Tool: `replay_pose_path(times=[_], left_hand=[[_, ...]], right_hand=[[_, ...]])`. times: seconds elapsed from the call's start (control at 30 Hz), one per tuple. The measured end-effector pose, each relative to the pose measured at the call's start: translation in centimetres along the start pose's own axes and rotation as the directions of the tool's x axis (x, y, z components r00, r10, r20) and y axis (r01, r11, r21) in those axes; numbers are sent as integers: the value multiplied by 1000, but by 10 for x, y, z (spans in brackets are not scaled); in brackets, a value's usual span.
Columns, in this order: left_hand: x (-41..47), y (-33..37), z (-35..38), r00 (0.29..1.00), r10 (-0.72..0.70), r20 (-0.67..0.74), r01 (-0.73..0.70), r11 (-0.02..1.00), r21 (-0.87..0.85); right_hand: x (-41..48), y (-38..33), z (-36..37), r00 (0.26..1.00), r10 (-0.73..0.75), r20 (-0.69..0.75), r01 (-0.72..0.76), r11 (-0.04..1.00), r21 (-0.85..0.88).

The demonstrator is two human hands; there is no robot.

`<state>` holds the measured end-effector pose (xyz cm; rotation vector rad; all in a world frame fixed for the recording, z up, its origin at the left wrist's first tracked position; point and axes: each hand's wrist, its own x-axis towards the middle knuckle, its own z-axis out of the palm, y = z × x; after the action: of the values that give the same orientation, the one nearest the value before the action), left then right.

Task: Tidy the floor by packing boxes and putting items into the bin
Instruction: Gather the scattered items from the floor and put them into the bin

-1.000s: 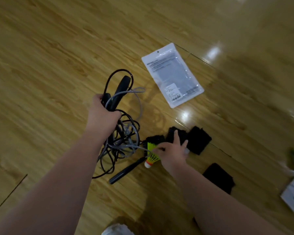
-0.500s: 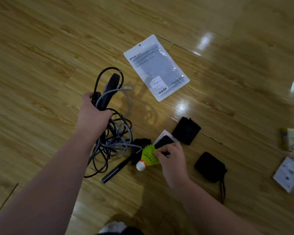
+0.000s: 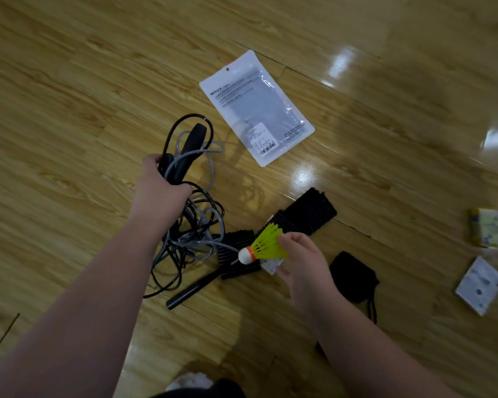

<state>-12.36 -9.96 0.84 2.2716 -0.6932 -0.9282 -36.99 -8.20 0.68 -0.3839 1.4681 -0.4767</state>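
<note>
Gripping a tangle of black and grey cords [image 3: 193, 225], your left hand [image 3: 158, 193] is clenched round the bundle together with a black handle [image 3: 191, 142] that sticks up past the knuckles. The loops hang beneath your fist, and a second black handle [image 3: 193, 288] lies on the wooden floor [image 3: 69, 81] below them. Your right hand [image 3: 305, 262] pinches the yellow shuttlecock [image 3: 263, 245] by its skirt, the white cork tip pointing towards the cords. A white scrap [image 3: 270, 265] shows under those fingers; you cannot tell whether it is held too.

Just behind the shuttlecock lies a black ribbed band [image 3: 311, 211], and another ribbed piece [image 3: 236, 254] sits beneath the cork, touching the hanging loops. A black drawstring pouch [image 3: 352, 277] rests on the floor just right of your right hand. Farther away, a white plastic packet [image 3: 256, 107] lies flat. Well apart at the right, a yellowish pack [image 3: 486, 228] and a white square sachet [image 3: 479, 285] lie blurred.
</note>
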Motion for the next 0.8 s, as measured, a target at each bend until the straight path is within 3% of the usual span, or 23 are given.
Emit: replay_pose_path(times=[0.13, 0.2, 0.27, 0.37, 0.47, 0.6, 0.8], left_hand=[[0, 2, 2, 1000, 9, 28, -10, 1000, 6], [0, 3, 2, 999, 15, 32, -16, 1000, 14], [-1, 3, 2, 999, 19, 45, -19, 1000, 19], [-3, 2, 2, 995, 38, 96, -37, 999, -13], [-2, 1, 2, 993, 33, 112, -28, 999, -41], [1, -2, 3, 994, -3, 113, 10, 998, -59], [3, -7, 5, 995, -5, 103, 9, 999, -38]], right_hand=[[-1, -9, 0, 964, 136, 230, -216, 903, 372], [2, -21, 9, 951, 76, 298, -201, 887, 415], [4, -37, 22, 931, -52, 360, -94, 922, 377], [12, -60, 42, 931, -207, 299, 105, 940, 324], [20, -80, 51, 945, -251, 211, 179, 933, 311], [26, -91, 34, 948, -238, 213, 109, 869, 483], [27, -88, 18, 849, -324, 417, -44, 743, 667]])
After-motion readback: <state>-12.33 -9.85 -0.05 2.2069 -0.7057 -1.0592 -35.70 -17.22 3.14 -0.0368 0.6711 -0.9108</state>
